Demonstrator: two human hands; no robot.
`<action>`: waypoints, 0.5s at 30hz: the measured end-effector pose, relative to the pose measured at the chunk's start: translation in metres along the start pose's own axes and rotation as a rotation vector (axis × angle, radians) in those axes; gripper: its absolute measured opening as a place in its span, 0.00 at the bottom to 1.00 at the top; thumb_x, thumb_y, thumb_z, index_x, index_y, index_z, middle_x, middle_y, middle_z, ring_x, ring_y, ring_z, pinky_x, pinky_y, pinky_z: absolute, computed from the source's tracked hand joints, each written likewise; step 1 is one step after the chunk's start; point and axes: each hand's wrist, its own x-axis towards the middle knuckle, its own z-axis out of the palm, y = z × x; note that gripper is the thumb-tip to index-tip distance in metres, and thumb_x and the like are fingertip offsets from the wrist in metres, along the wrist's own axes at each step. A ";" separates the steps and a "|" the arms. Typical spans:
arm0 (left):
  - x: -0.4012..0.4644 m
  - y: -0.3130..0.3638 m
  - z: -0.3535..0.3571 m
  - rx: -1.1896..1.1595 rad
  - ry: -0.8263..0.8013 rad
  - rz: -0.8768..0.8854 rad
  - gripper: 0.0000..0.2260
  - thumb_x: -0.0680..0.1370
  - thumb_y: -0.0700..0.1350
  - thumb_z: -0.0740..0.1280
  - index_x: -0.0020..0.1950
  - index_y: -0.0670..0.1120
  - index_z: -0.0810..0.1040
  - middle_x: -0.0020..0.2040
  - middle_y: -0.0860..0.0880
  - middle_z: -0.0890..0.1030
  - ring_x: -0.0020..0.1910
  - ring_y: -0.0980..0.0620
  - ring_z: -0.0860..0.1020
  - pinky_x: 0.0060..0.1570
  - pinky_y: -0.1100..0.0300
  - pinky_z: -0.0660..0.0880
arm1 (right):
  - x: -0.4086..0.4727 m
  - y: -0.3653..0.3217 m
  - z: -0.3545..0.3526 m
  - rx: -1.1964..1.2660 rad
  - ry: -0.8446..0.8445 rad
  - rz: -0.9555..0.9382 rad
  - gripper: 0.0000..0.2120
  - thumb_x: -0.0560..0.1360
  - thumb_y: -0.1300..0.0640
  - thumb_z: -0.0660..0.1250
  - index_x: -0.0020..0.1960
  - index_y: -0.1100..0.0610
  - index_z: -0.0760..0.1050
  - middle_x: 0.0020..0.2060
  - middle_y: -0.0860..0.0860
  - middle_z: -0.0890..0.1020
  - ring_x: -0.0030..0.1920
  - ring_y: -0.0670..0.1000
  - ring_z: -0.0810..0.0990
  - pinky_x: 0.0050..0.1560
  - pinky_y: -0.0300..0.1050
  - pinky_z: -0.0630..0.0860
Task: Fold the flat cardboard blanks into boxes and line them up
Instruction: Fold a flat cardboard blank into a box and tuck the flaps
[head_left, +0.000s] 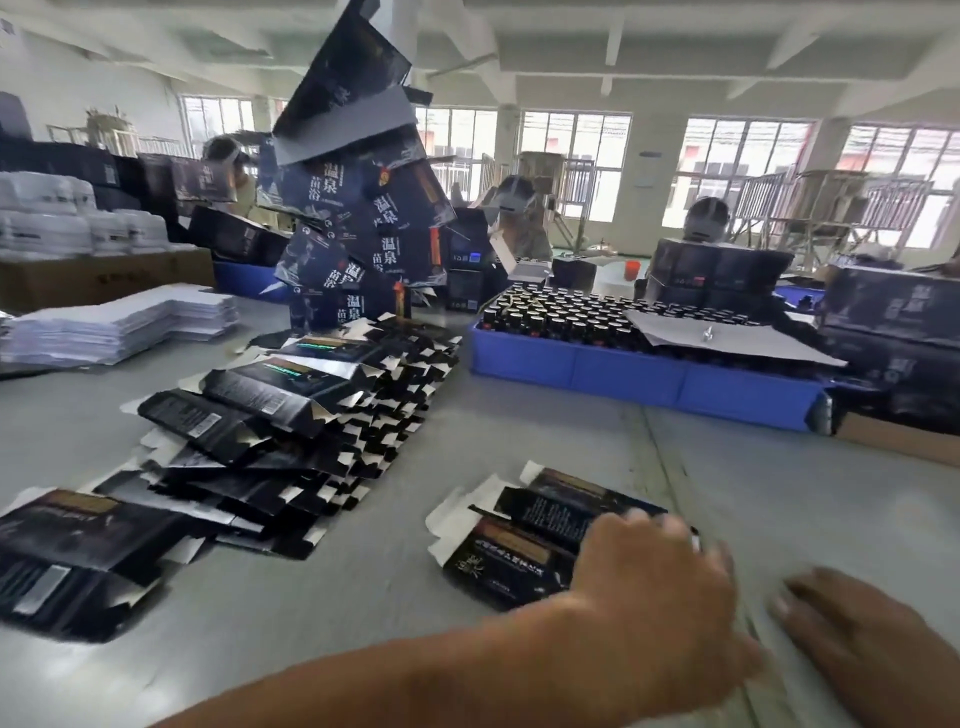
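A few flat dark cardboard blanks (530, 540) lie on the grey table (571, 457) in front of me. My left hand (654, 587) reaches across and rests on their right end, fingers spread over the card. My right hand (862, 639) lies flat on the table just right of them, fingers straight. A long slanted pile of flat blanks (291, 431) runs along the left middle. Folded dark boxes (363, 218) are stacked in a leaning tower behind that pile. More blanks (67, 556) lie at the near left edge.
Blue trays (639, 374) filled with dark bottles stand at the right middle, partly covered by a grey sheet (727, 338). A stack of white sheets (119, 327) lies at the left. Other people sit behind stacked boxes (717, 270) across the table.
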 end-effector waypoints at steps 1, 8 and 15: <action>0.001 -0.006 -0.002 -0.018 0.074 0.042 0.25 0.78 0.65 0.60 0.65 0.48 0.73 0.60 0.41 0.77 0.57 0.39 0.75 0.46 0.46 0.70 | -0.010 -0.007 -0.002 0.032 0.011 0.015 0.23 0.78 0.41 0.66 0.69 0.51 0.76 0.71 0.51 0.74 0.72 0.53 0.70 0.74 0.49 0.64; 0.001 -0.110 0.022 -0.059 -0.242 -0.077 0.33 0.78 0.73 0.49 0.80 0.62 0.51 0.83 0.52 0.48 0.81 0.48 0.48 0.77 0.47 0.50 | -0.029 -0.051 -0.006 0.150 0.114 -0.076 0.16 0.79 0.45 0.67 0.65 0.46 0.78 0.59 0.44 0.82 0.57 0.43 0.80 0.58 0.36 0.72; -0.033 -0.147 0.032 0.041 -0.114 -0.297 0.48 0.65 0.82 0.36 0.72 0.57 0.68 0.72 0.51 0.72 0.70 0.47 0.70 0.67 0.48 0.70 | -0.020 -0.082 -0.019 0.153 -0.132 -0.146 0.18 0.78 0.43 0.68 0.66 0.46 0.77 0.58 0.43 0.81 0.56 0.43 0.79 0.58 0.39 0.74</action>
